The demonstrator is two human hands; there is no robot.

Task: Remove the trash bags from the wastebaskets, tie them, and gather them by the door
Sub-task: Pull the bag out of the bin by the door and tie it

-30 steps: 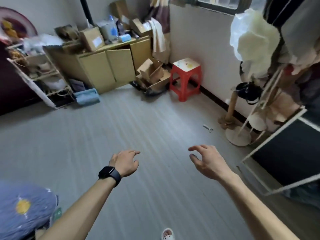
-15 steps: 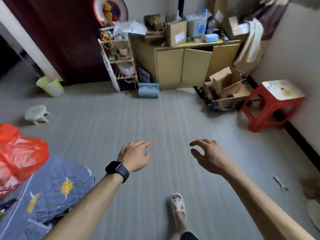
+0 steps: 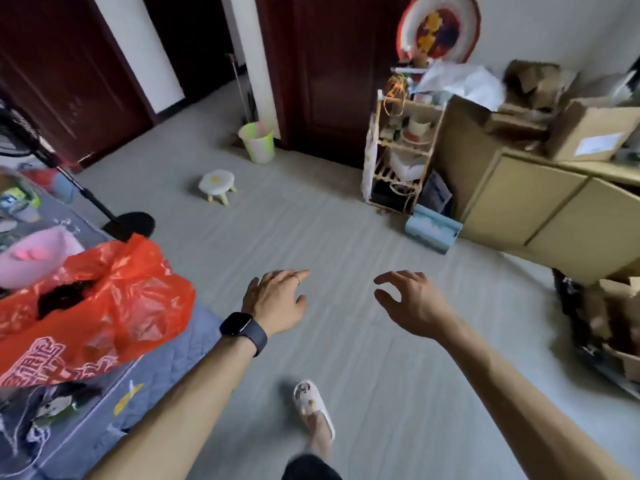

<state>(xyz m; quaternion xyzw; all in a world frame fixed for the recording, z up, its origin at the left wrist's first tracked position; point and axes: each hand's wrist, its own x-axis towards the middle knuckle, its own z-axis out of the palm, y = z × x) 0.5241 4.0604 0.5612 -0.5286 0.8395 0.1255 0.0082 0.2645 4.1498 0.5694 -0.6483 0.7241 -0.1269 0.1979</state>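
A light green wastebasket (image 3: 258, 142) with a pale liner stands on the floor at the far side, beside a dark red door (image 3: 332, 74) and a white door post. My left hand (image 3: 275, 299), with a black watch on the wrist, hovers over the grey floor with fingers relaxed and holds nothing. My right hand (image 3: 410, 303) hangs at the same height, fingers loosely curled and empty. Both hands are far from the wastebasket. A red plastic bag (image 3: 104, 306) lies open on the bed at the left.
A small white stool (image 3: 217, 185) stands on the floor before the wastebasket. A fan stand with a black base (image 3: 130, 225) is at the left by the bed (image 3: 86, 410). A wooden rack (image 3: 398, 157), a tan cabinet (image 3: 519, 206) and cardboard boxes (image 3: 616, 320) line the right side.
The view has swung left: the red stool and window wall left the frame, and the doors, green wastebasket and red bag came in. Both hands stayed empty in front of me.
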